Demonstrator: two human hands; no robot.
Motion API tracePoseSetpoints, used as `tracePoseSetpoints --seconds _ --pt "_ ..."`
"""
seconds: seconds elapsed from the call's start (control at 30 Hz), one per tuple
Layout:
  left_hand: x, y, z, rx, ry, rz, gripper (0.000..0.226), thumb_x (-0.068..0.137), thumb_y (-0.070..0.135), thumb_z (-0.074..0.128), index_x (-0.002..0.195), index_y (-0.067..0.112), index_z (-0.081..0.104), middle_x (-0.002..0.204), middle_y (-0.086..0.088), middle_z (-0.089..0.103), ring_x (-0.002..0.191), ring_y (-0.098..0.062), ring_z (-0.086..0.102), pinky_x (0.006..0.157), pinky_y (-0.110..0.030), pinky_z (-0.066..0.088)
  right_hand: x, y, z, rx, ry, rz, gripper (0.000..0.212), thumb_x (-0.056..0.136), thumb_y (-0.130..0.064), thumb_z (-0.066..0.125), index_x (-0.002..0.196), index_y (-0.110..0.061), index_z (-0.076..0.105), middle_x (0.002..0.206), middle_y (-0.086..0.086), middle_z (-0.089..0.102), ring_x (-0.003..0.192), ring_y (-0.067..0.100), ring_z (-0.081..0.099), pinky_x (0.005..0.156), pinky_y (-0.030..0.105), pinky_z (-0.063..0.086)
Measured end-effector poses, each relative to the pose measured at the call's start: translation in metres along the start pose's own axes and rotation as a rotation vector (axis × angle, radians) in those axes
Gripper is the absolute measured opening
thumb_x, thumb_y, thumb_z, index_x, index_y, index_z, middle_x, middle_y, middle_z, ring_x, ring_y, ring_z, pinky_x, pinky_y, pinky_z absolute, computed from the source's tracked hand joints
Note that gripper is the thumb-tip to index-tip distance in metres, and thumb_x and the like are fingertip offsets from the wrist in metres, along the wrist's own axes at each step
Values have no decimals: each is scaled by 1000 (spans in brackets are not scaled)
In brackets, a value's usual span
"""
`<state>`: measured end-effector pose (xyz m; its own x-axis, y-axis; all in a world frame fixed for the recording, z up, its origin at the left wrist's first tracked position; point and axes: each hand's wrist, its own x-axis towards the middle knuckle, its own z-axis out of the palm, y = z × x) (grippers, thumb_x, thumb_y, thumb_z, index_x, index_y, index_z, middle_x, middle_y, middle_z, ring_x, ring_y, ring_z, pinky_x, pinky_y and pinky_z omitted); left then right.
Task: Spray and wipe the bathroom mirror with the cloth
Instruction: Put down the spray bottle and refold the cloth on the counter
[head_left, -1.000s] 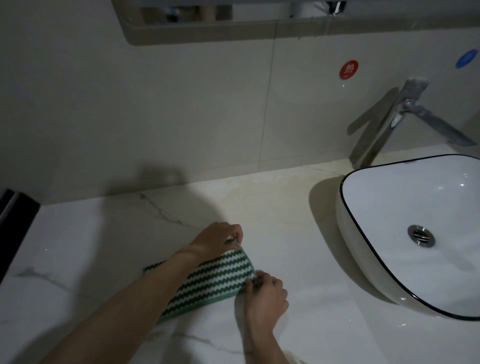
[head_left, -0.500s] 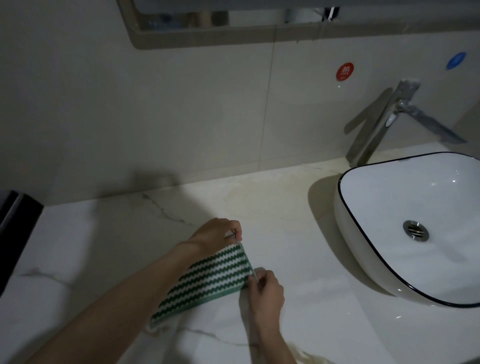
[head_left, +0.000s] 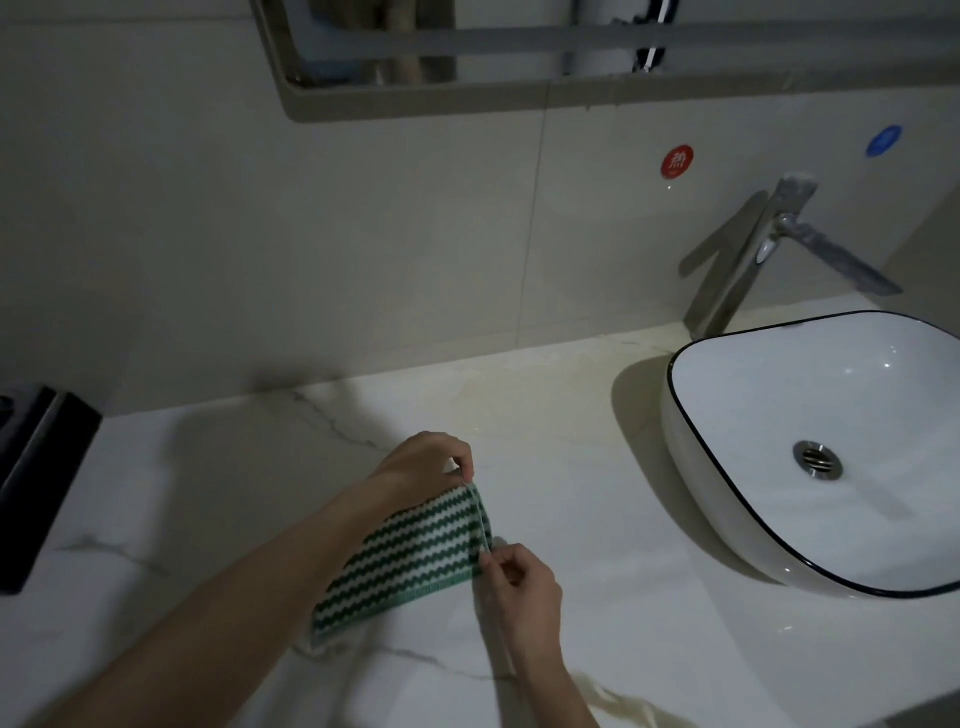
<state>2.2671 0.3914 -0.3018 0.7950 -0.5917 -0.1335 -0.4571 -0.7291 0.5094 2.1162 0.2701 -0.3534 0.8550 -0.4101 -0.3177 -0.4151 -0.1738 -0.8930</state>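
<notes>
- Cloth (head_left: 410, 553) — green-and-white zigzag weave, folded, lying on the marble table (head_left: 597, 597) left of the basin.
- Left hand (head_left: 423, 460) pinches the cloth's far right corner.
- Right hand (head_left: 522, 584) pinches its near right corner.
- Basin (head_left: 691, 499) — white, dark-rimmed, holding only its metal drain (head_left: 817, 460).
- Mirror (head_left: 519, 47), lower edge visible on the wall above.

Premises: a bathroom. Evidence: white black-rimmed vessel basin (head_left: 753, 525) on a marble-patterned white countertop (head_left: 182, 493) at right, chrome mixer tap (head_left: 748, 260) behind it, tiled wall (head_left: 260, 234), grey-framed wall mirror (head_left: 467, 98) above.
</notes>
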Motion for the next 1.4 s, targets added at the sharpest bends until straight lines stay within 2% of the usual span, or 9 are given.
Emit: tracePoseSetpoints --seconds 0.23,0.37,0.5,0.63,0.77,0.9,1.07,1.17,1.4 --pt "-6 -2 -2 -7 -13 3 11 82 6 60 83 12 69 90 2 70 80 -3 53 66 2 31 2 -1 -3 -108 43 -17 18 87 -18 63 69 -19 67 64 -8 67 64 10 62 55 12 40" --pt "-5 -5 -2 -13 -7 9 11 81 5 61 81 12 69 86 4 69 80 -4 53 67 2 33 3 0 -5 -117 71 -71 17 91 -20 59 74 -16 60 66 -5 67 66 14 62 57 19 42" --pt "-2 -6 -1 -15 -10 27 9 81 5 63 82 10 69 85 5 67 79 -4 52 67 3 32 3 -2 -12 -45 78 -47 21 86 -12 64 67 -20 60 63 -6 65 64 6 60 55 10 39" --pt "0 -7 -1 -21 -6 40 7 81 7 64 83 12 69 84 7 67 78 -2 52 68 2 32 10 2 -14 -10 125 -3 17 79 -7 71 69 -14 60 64 0 63 70 21 61 64 24 44" --pt "0 -12 -3 -48 -39 29 8 79 9 66 80 16 70 80 14 65 78 2 57 76 -9 43 9 -3 -17 67 142 -1 22 76 -3 73 73 -21 61 67 -2 67 69 13 64 67 26 47" --pt "-5 -19 -12 -13 -68 27 6 80 12 67 83 17 70 87 8 72 84 -5 63 83 -25 50 3 -12 -18 145 94 -10 20 76 1 72 68 -16 65 60 -4 63 55 -1 56 54 9 40" --pt "-23 -36 -27 61 8 30 15 81 19 69 86 30 62 93 6 71 84 -13 62 81 -33 50 -8 -26 5 105 -25 -74 16 75 -7 76 68 -13 64 55 -7 57 52 1 50 50 12 36" --pt "-41 -49 -35 106 71 65 19 81 18 70 94 29 61 95 4 71 84 -16 63 79 -32 50 -20 -37 24 123 -109 -106 13 75 -3 75 71 -10 64 57 -5 55 52 1 48 50 11 35" --pt "-86 -94 -38 102 268 108 9 69 10 78 71 13 70 74 -5 68 72 -11 57 69 -25 45 -42 -40 72 90 -200 -100 24 70 3 77 68 -18 64 59 -3 58 57 3 53 56 11 40"
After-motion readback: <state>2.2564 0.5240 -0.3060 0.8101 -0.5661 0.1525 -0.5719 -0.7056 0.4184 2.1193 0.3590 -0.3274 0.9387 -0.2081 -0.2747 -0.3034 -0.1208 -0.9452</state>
